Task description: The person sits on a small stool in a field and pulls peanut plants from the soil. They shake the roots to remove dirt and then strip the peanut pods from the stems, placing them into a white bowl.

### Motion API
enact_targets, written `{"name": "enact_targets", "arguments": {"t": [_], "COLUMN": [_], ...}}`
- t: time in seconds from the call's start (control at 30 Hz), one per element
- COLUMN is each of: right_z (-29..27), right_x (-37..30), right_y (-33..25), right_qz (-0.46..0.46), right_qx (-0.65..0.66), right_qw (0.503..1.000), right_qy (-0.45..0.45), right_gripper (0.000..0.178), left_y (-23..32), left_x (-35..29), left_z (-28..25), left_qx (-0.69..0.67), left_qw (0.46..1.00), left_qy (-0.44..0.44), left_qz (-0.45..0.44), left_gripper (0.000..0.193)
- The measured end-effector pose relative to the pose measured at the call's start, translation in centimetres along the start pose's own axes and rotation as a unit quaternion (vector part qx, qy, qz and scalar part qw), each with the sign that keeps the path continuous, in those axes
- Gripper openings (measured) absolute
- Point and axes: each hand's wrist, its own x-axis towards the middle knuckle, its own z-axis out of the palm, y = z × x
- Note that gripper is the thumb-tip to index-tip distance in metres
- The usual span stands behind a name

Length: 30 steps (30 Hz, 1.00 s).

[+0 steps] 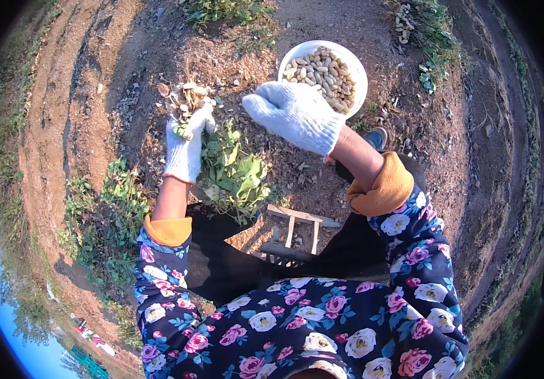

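Observation:
My left hand [187, 146], in a white knit glove, is closed around a peanut plant [187, 104]. Its root end with pale pods sticks up past the fingers, and the leafy stems [237, 174] hang down beside the wrist. My right hand [296, 114], gloved in the same way, is held to the right of the plant with its back toward me. Its fingers are pressed together and curl under, so anything in them is hidden. Just behind it, a white bowl [362, 88] holds many loose peanuts [325, 72]; the hand and wrist overlap its near-left rim in the view.
Pulled peanut plants [108, 221] lie heaped at the left, with more at the far right [433, 44] and far middle [228, 9]. A small wooden frame [303, 221] lies between my legs. Dry ridged soil [64, 126] surrounds me. A shoe [376, 137] is near the bowl.

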Motion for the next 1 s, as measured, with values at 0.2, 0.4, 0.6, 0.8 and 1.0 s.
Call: {"name": "enact_targets", "arguments": {"t": [0.2,0.4,0.6,0.8,1.0], "right_z": [-0.8,4.4,6.1,8.0,5.2], "right_x": [1.2,1.0,0.1,-0.4,0.5], "right_y": [1.9,0.5,0.8,-0.1,-0.6], "right_qz": [0.012,-0.035,-0.021,-0.109,-0.21], "right_qx": [-0.216,0.046,-0.092,-0.182,-0.017], "right_qw": [0.975,0.99,0.995,0.977,0.963], "right_qy": [-0.043,-0.13,-0.036,-0.033,0.169], "right_gripper": [0.06,0.05,0.042,0.038,0.024], "left_y": [0.7,1.8,2.2,3.0,1.0], "left_x": [-1.1,-1.9,0.2,-1.1,-0.1], "left_z": [0.1,0.4,-0.9,1.4,0.1], "left_qx": [-0.114,-0.162,-0.093,-0.054,-0.074], "left_qw": [0.99,0.976,0.988,0.988,0.989], "left_qy": [-0.057,-0.108,-0.042,-0.062,-0.016], "left_qz": [-0.055,-0.093,-0.113,-0.129,-0.128], "left_gripper": [0.036,0.032,0.042,0.041,0.061]}}
